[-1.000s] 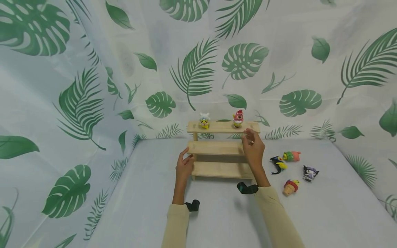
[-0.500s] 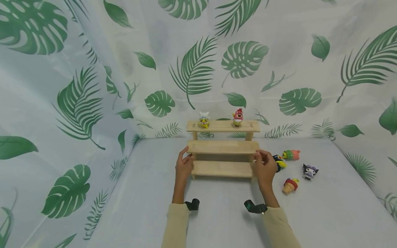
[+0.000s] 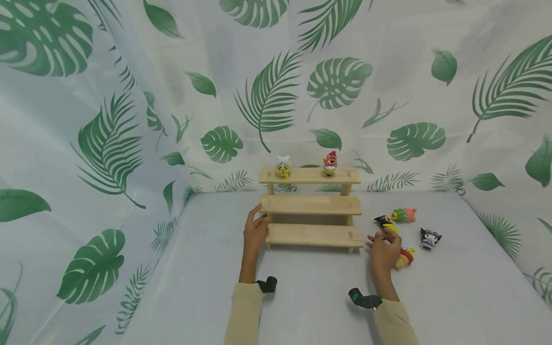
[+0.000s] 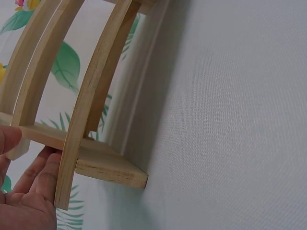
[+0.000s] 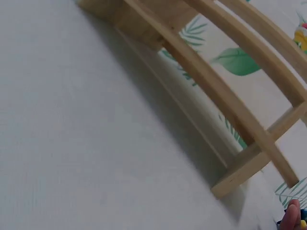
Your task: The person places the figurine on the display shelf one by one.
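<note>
A three-tier wooden display shelf (image 3: 310,205) stands in the middle of the table. My left hand (image 3: 255,232) holds its left side; in the left wrist view the thumb (image 4: 8,139) and curled fingers (image 4: 41,179) lie around the side piece. To the right of the shelf, my right hand (image 3: 385,254) hovers with loosely bent fingers near a black-and-yellow figurine (image 3: 385,222). That hand partly covers a figurine with an ice-cream-cone body (image 3: 404,258). Only a fingertip (image 5: 290,216) shows in the right wrist view.
On the top tier stand a white-hatted yellow figurine (image 3: 283,166) and a pink-and-red figurine (image 3: 330,164). A green-and-pink figurine (image 3: 404,214) and a purple-and-white one (image 3: 430,238) lie farther right. A leaf-printed sheet (image 3: 267,96) hangs behind.
My right hand has come down from the top tier, past the shelf's right side, and out to the right by the loose figurines. The left hand has stayed at the shelf.
</note>
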### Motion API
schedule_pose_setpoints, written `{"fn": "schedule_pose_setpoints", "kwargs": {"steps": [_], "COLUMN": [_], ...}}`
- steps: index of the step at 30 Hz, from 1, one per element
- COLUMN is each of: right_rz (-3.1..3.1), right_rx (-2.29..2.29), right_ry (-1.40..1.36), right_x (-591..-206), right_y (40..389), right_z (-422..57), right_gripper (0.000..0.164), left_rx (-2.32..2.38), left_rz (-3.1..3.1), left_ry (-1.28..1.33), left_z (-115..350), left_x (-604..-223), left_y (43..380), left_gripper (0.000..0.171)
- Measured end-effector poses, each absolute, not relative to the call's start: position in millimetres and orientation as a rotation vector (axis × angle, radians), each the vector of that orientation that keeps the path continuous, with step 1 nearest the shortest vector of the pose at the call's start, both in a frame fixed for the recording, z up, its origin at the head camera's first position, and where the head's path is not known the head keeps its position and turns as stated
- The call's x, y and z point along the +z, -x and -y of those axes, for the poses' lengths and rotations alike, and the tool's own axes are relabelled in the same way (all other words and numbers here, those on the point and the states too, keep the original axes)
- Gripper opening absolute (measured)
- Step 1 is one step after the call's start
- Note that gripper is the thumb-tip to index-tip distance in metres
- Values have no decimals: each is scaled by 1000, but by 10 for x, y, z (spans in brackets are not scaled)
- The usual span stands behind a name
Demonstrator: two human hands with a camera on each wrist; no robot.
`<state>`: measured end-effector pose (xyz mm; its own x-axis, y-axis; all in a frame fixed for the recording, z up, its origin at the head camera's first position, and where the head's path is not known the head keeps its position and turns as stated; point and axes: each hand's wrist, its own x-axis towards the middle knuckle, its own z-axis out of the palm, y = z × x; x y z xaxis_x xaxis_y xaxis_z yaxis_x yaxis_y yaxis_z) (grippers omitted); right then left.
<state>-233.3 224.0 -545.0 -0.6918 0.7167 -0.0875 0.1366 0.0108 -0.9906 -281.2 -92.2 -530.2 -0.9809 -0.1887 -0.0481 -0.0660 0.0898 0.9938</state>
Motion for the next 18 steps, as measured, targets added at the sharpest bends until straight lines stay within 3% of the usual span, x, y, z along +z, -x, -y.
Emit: {"fn": "schedule_pose_setpoints", "kwargs": {"steps": [18], "right_rz": [1892], "right_rx": [1823], "right_ry": [1066], "right_x": [-5522], "right_y": [2526], "right_z": [-2569], "right_gripper": [63], "left_rx": [-2059], "left_rz": [2229], "left_ry": [-261], "left_z": [926], "left_x": [-5308], "left_y": [2802], "left_gripper": [47]}}
